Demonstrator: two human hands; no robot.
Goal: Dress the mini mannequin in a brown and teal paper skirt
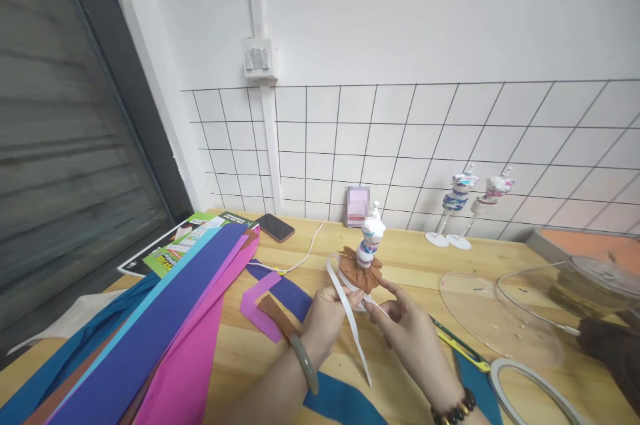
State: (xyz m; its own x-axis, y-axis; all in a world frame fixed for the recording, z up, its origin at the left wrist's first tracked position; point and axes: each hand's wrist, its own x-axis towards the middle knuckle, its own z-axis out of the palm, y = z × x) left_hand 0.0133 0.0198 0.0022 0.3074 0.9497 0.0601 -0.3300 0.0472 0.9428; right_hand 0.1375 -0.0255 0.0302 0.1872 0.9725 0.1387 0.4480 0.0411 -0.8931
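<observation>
Landmark: small dress form [371,243] on the wooden bench [410,255], wrapped in white and blue, with a brown ruffle [361,270] around its lower part.

- Left hand [327,310], just in front of the form: fingers curled, pinching a white strip [351,322]. The strip loops up to the ruffle's left side; its free end hangs toward the camera.
- Right hand [406,326], in front and right of the form: thumb and forefinger pressed together on the same strip, close under the ruffle. Likely both hands hold it taut so it lies flat against the form.
- Left of the form: long paper sheets [165,335], blue, purple and pink, fanned out within reach. Phone [275,227] with cable lies behind-left.
- Behind-right, by the wire grid [450,145]: 2 more wrapped forms [475,190], parked clear of the hands.
- Right of the form: clear dome [500,318], yellow cutter [463,347], tape roll [531,386].

Hard to read: the form's stand is hidden behind the fingers; the card [357,206] behind it is blurred; the things at far right are cut off by the frame; whether the strip is sticky cannot be told.
</observation>
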